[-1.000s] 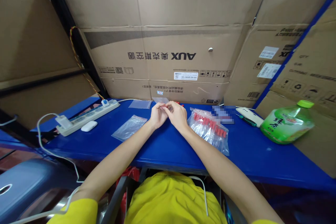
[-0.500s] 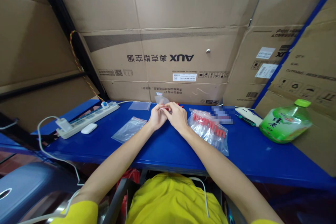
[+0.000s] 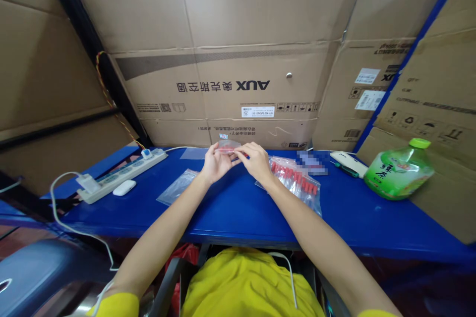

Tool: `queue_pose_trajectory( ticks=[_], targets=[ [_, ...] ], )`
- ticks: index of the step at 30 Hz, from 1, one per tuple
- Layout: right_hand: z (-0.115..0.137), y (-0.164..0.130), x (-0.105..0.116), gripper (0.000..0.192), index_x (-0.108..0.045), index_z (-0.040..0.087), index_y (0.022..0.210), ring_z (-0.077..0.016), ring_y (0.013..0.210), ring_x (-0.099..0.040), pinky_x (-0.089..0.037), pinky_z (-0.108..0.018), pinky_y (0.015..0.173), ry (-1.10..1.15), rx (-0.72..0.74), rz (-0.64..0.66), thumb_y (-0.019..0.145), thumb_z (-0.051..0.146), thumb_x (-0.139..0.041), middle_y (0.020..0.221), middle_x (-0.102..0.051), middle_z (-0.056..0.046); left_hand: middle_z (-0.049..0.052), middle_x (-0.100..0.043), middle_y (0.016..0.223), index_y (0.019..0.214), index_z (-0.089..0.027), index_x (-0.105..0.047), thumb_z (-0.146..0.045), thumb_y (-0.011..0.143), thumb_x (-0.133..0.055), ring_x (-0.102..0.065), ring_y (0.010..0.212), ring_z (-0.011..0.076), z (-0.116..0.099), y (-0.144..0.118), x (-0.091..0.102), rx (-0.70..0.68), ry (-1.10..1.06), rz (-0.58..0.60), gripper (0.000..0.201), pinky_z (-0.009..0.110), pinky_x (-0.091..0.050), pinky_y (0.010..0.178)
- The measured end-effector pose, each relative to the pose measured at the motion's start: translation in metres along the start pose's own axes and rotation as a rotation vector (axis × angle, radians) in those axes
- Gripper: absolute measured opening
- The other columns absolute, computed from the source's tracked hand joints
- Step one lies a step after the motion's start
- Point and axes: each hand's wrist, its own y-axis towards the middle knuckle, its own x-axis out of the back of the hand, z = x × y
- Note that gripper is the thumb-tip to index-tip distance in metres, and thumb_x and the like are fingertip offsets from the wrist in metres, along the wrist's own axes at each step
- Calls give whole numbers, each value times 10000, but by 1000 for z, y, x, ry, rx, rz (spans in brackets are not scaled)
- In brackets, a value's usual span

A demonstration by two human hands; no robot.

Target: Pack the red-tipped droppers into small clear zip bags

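Both hands were up near the back edge of the desk (image 3: 238,213), about the middle. The left hand (image 3: 212,163) and right hand (image 3: 256,161) were pinched together on a little clear bag (image 3: 227,145), fingers clamped on it from either side, with something red and thin at the right fingertips, too small for me to make out. Just right of the right hand sat a bigger bag of red parts (image 3: 297,182). An empty flat bag (image 3: 177,187) lay left of the left wrist. Power strip (image 3: 122,173) ran along the back left corner, green bottle (image 3: 397,171) lay tipped over at the far right.
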Motion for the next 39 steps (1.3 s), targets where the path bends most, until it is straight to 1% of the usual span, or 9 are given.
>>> queue_pose_trajectory(
  ticks=[4, 6, 8, 10, 13, 19, 29, 34, 39],
  targets=[
    [-5, 6, 4, 280, -800, 241, 962, -229, 905, -684, -524, -350, 886, 134, -144, -216, 1038, 401, -583, 965, -790, -56, 197, -783, 948, 1013, -182, -721, -744, 986, -426, -766, 999, 359, 1, 11, 14, 41, 294, -271, 635, 464, -579, 903],
    [-9, 9, 7, 306, -784, 225, 931, -224, 844, -689, -539, -338, 829, 240, -204, -274, 1014, 448, -592, 915, -783, -54, 148, -770, 846, 919, -185, -741, -648, 999, -536, -761, 925, 325, 1, 14, 19, -93, 495, -428, 512, 391, -569, 855],
    [-13, 12, 8, 341, -767, 213, 924, -216, 790, -692, -545, -323, 771, 361, -261, -295, 993, 497, -592, 876, -775, -49, 99, -764, 853, 873, -195, -759, -464, 967, -697, -736, 944, 277, 1, 14, 19, -307, 617, -474, 291, 327, -545, 885],
    [-17, 13, 9, 363, -751, 206, 904, -207, 748, -686, -538, -309, 736, 444, -304, -320, 973, 528, -599, 821, -758, -37, 72, -770, 977, 920, -213, -786, -299, 889, -809, -701, 1031, 238, 1, 10, 16, -527, 638, -433, 94, 277, -509, 960],
    [-18, 15, 9, 387, -726, 200, 852, -192, 717, -659, -512, -296, 722, 456, -317, -352, 952, 556, -611, 755, -721, -18, 55, -760, 1152, 1035, -239, -807, -235, 857, -835, -665, 1111, 212, 0, 4, 7, -691, 660, -284, 180, 247, -467, 1024],
    [-15, 14, 7, 405, -718, 197, 852, -185, 734, -636, -498, -289, 741, 465, -328, -316, 942, 573, -601, 759, -706, -11, 26, -742, 838, 831, -204, -793, -331, 879, -802, -668, 909, 222, 2, 0, -3, -606, 760, -141, 136, 289, -494, 917],
    [-10, 12, 1, 321, -732, 200, 841, -192, 688, -652, -511, -297, 688, 610, -297, -202, 870, 520, -728, 747, -727, -19, 8, -670, 757, 813, -185, -723, -456, 905, -766, -579, 725, 165, -1, 2, 3, -717, 851, -208, 290, 267, -454, 739],
    [-10, 10, -1, 261, -785, 219, 915, -220, 765, -726, -557, -324, 747, 599, -244, -39, 805, 454, -816, 866, -802, -38, 5, -665, 751, 858, -191, -660, -526, 980, -646, -603, 698, 158, -2, 2, 4, -782, 1067, -108, 356, 284, -475, 728],
    [-7, 9, 1, 227, -762, 218, 826, -208, 664, -703, -555, -324, 656, 664, -223, 22, 856, 443, -765, 776, -787, -35, 33, -716, 861, 899, -187, -677, -493, 993, -632, -641, 786, 170, -2, -2, 0, -831, 1166, -52, 323, 295, -496, 791]
  ],
)
